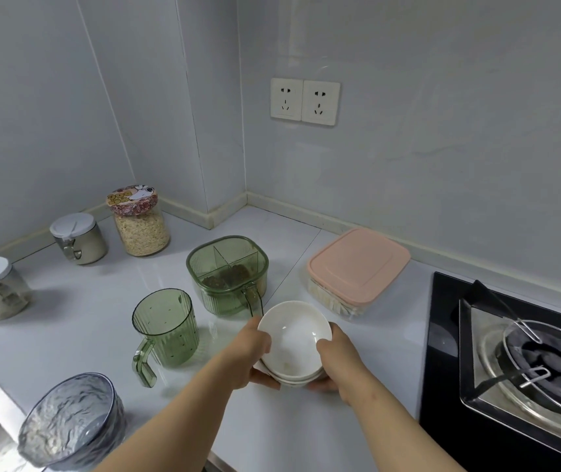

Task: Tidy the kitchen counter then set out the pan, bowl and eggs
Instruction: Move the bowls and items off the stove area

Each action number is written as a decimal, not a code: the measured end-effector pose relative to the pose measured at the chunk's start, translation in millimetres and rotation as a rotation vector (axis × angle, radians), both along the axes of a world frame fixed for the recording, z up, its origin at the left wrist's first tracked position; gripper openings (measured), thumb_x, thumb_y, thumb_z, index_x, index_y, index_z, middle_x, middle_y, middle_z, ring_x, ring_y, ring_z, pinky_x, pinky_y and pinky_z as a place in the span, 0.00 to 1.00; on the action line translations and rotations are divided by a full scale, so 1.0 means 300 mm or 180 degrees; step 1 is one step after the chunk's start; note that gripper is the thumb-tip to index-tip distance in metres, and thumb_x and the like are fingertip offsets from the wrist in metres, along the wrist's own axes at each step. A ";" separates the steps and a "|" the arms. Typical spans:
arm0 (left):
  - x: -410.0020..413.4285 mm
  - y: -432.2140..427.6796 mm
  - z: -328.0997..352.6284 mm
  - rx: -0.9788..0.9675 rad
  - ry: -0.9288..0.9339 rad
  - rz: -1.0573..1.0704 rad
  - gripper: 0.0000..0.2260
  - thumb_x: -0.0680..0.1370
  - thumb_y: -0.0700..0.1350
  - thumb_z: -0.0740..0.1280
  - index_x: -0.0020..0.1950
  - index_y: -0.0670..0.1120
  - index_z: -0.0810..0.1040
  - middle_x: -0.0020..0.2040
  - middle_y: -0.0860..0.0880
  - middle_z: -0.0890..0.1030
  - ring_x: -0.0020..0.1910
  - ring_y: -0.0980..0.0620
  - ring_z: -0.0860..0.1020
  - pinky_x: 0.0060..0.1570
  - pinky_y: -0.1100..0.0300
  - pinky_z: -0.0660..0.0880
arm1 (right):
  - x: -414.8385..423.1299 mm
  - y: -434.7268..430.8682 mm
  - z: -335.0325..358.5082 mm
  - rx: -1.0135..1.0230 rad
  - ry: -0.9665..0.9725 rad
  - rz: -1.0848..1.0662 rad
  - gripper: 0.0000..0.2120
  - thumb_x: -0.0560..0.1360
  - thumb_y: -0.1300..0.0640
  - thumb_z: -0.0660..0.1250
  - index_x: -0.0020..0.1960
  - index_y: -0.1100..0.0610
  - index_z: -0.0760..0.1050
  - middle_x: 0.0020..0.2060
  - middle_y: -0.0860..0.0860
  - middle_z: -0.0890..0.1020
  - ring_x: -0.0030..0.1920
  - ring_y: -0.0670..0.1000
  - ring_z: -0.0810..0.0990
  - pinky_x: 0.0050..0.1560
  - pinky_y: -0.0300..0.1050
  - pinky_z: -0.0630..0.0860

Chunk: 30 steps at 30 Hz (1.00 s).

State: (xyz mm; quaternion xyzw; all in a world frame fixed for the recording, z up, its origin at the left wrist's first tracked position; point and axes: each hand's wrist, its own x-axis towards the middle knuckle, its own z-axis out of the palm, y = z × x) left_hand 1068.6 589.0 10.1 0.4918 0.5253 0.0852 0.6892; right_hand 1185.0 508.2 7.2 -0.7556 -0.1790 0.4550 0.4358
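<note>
Pale worktop (102,318), towards its front edge: left hand (250,356) and right hand (335,359) grasp stacked white bowls (294,338) from opposite sides, probably to steady them.

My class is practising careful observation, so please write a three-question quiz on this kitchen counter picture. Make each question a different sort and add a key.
1. True or false: the left hand and the right hand both hold the stacked white bowls.
2. Multiple choice: the lid of the box nearest the gas hob is A) pink, B) blue, C) black.
3. Fill the gap: the wall carries ___ sockets side by side.
Key: 1 true; 2 A; 3 two.
</note>
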 end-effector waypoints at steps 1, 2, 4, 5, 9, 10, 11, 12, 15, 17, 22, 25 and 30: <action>-0.004 0.000 -0.001 -0.0014 -0.0001 -0.0017 0.22 0.73 0.31 0.51 0.61 0.50 0.67 0.61 0.43 0.69 0.57 0.36 0.70 0.40 0.39 0.79 | -0.002 -0.007 0.003 -0.0002 0.0035 0.0002 0.18 0.76 0.63 0.51 0.61 0.49 0.68 0.56 0.54 0.76 0.53 0.60 0.78 0.39 0.56 0.82; -0.008 -0.001 -0.002 -0.0032 0.0000 -0.0034 0.22 0.73 0.30 0.51 0.62 0.49 0.68 0.62 0.42 0.68 0.58 0.35 0.70 0.40 0.38 0.79 | -0.004 -0.014 0.007 -0.0004 0.0075 0.0005 0.18 0.76 0.64 0.51 0.60 0.50 0.68 0.55 0.54 0.76 0.52 0.60 0.78 0.41 0.58 0.82; -0.010 -0.006 -0.003 -0.0042 0.0010 -0.0097 0.22 0.73 0.30 0.50 0.62 0.47 0.68 0.62 0.41 0.68 0.58 0.34 0.69 0.40 0.38 0.78 | -0.007 -0.032 0.011 0.0007 0.0166 -0.0017 0.18 0.75 0.65 0.51 0.59 0.50 0.69 0.54 0.54 0.76 0.52 0.59 0.78 0.43 0.60 0.81; -0.009 -0.010 0.001 -0.0022 0.0028 -0.0150 0.21 0.73 0.29 0.50 0.61 0.47 0.68 0.61 0.41 0.68 0.57 0.34 0.70 0.40 0.38 0.78 | -0.008 -0.042 0.010 0.0023 0.0212 -0.0039 0.17 0.75 0.65 0.51 0.59 0.50 0.69 0.53 0.53 0.76 0.51 0.59 0.78 0.43 0.60 0.81; 0.009 -0.027 0.009 0.0075 0.0096 -0.0429 0.21 0.72 0.29 0.51 0.60 0.46 0.68 0.60 0.41 0.69 0.57 0.34 0.70 0.39 0.38 0.78 | -0.011 -0.097 0.007 0.0097 0.0301 -0.0202 0.18 0.75 0.65 0.51 0.60 0.51 0.68 0.50 0.51 0.77 0.49 0.57 0.79 0.42 0.57 0.82; 0.016 -0.032 0.008 0.0080 0.0091 -0.0500 0.21 0.72 0.29 0.51 0.60 0.46 0.68 0.59 0.41 0.69 0.57 0.34 0.70 0.40 0.38 0.79 | -0.011 -0.116 0.006 0.0129 0.0317 -0.0258 0.18 0.75 0.65 0.52 0.60 0.51 0.68 0.50 0.51 0.77 0.48 0.56 0.79 0.41 0.56 0.82; 0.023 -0.038 0.006 0.0076 0.0074 -0.0578 0.21 0.72 0.29 0.52 0.60 0.46 0.68 0.58 0.41 0.69 0.56 0.33 0.70 0.40 0.38 0.79 | -0.010 -0.136 0.007 0.0158 0.0335 -0.0330 0.18 0.75 0.66 0.51 0.59 0.51 0.68 0.49 0.50 0.77 0.48 0.55 0.79 0.41 0.54 0.82; 0.033 -0.045 0.003 0.0075 0.0054 -0.0656 0.21 0.72 0.29 0.52 0.61 0.46 0.68 0.57 0.42 0.70 0.56 0.33 0.70 0.39 0.39 0.79 | -0.008 -0.156 0.007 0.0188 0.0356 -0.0404 0.19 0.74 0.66 0.51 0.59 0.50 0.68 0.49 0.50 0.77 0.47 0.55 0.78 0.40 0.53 0.82; 0.065 -0.087 0.000 0.0061 -0.0008 -0.0885 0.22 0.72 0.29 0.53 0.62 0.45 0.69 0.55 0.42 0.71 0.55 0.33 0.71 0.39 0.40 0.80 | 0.004 -0.221 0.007 0.0242 0.0392 -0.0627 0.21 0.73 0.68 0.50 0.60 0.51 0.69 0.54 0.53 0.76 0.50 0.57 0.78 0.42 0.57 0.82; 0.093 -0.129 0.008 0.0082 -0.0038 -0.1014 0.21 0.72 0.30 0.53 0.62 0.45 0.70 0.54 0.42 0.72 0.54 0.34 0.72 0.39 0.41 0.80 | 0.020 -0.273 0.008 0.0288 0.0371 -0.0773 0.21 0.73 0.68 0.50 0.60 0.51 0.69 0.54 0.53 0.76 0.52 0.59 0.77 0.44 0.60 0.81; 0.191 -0.268 0.056 0.0236 -0.0183 -0.1280 0.22 0.71 0.30 0.54 0.62 0.45 0.70 0.55 0.43 0.73 0.52 0.36 0.73 0.35 0.45 0.80 | 0.091 -0.437 0.037 0.0507 0.0255 -0.1088 0.21 0.73 0.68 0.51 0.59 0.49 0.69 0.56 0.54 0.75 0.54 0.58 0.76 0.40 0.56 0.82; 0.281 -0.410 0.092 0.0313 -0.0323 -0.1477 0.21 0.71 0.30 0.55 0.61 0.47 0.70 0.56 0.44 0.74 0.52 0.38 0.74 0.37 0.45 0.81 | 0.155 -0.594 0.069 0.0555 0.0147 -0.1315 0.23 0.73 0.67 0.52 0.62 0.49 0.69 0.57 0.53 0.74 0.54 0.57 0.76 0.36 0.50 0.81; 0.443 -0.717 0.130 0.0205 -0.0502 -0.1686 0.20 0.73 0.31 0.55 0.60 0.48 0.70 0.55 0.45 0.73 0.52 0.38 0.74 0.40 0.43 0.80 | 0.276 -0.928 0.120 0.0689 0.0021 -0.1620 0.20 0.74 0.66 0.54 0.62 0.49 0.69 0.55 0.51 0.75 0.53 0.55 0.76 0.40 0.52 0.82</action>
